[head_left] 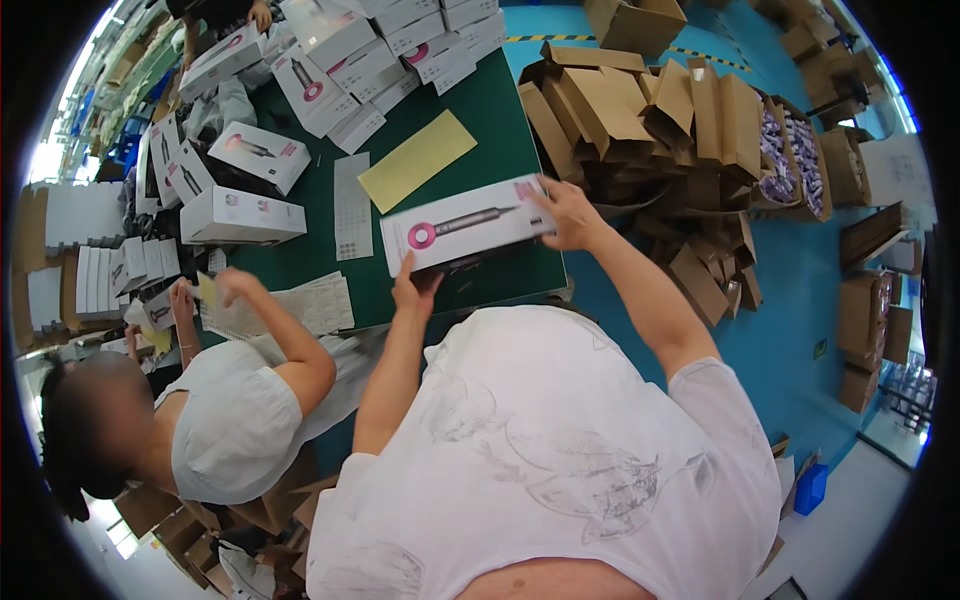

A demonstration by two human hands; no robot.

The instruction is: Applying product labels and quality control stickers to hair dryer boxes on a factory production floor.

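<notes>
Both my hands hold a long white product box [468,224] with a picture of a grey hair-styling tool and a pink ring on its face. My left hand [412,290] grips its lower left edge, thumb on the front. At the upper right end, my right hand [570,215] wraps round the corner. The box is tilted slightly over the green table [500,130]. Just beyond it lie a yellow sheet [418,160] and a sheet of white labels [352,205].
Similar boxes are stacked at the table's far side [350,65] and left [243,216]. A co-worker [235,410] sits on my left, handling something yellow beside printed papers [310,305]. Opened brown cartons [600,110] crowd the right, near cartons of purple packets [775,160].
</notes>
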